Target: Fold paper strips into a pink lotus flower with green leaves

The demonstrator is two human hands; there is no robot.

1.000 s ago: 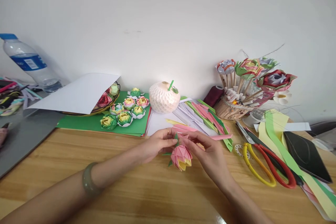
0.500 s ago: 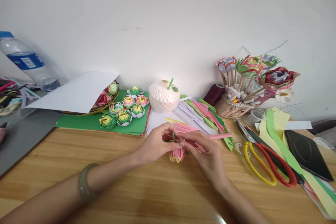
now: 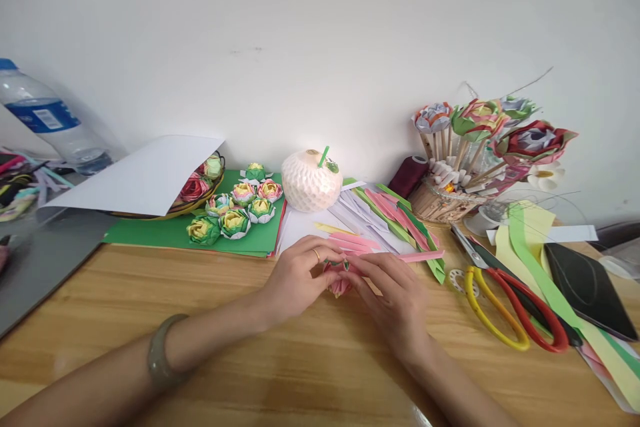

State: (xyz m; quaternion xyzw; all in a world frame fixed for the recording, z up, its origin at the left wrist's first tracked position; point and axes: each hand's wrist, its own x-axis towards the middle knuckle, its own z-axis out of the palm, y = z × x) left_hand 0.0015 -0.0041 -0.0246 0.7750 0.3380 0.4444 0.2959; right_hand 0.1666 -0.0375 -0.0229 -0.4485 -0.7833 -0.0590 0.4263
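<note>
Between my hands, just above the wooden table, is a small folded paper flower [image 3: 341, 286], pink with some green showing. My left hand [image 3: 297, 278], with a ring and a bracelet on the wrist, pinches the flower from the left. From the right, my right hand [image 3: 393, 293] grips its upper part, fingertips nearly meeting those of the left. Fingers cover much of the flower. Pink paper strips [image 3: 353, 242] lie right behind the hands, with folded white, green and pink strips [image 3: 395, 213] beyond.
Finished paper flowers [image 3: 235, 222] stand on green sheets [image 3: 150, 235] at left, beside a basket under white paper [image 3: 140, 170]. A white textured ball-shaped container [image 3: 311, 183] is at the back. Scissors [image 3: 505, 307], a dark flat object [image 3: 590, 290] and a flower basket [image 3: 445, 200] are right.
Both hands have closed in over the top of the flower, and their fingers now cover more of it. The green piece that stuck up between the fingers shows less.
</note>
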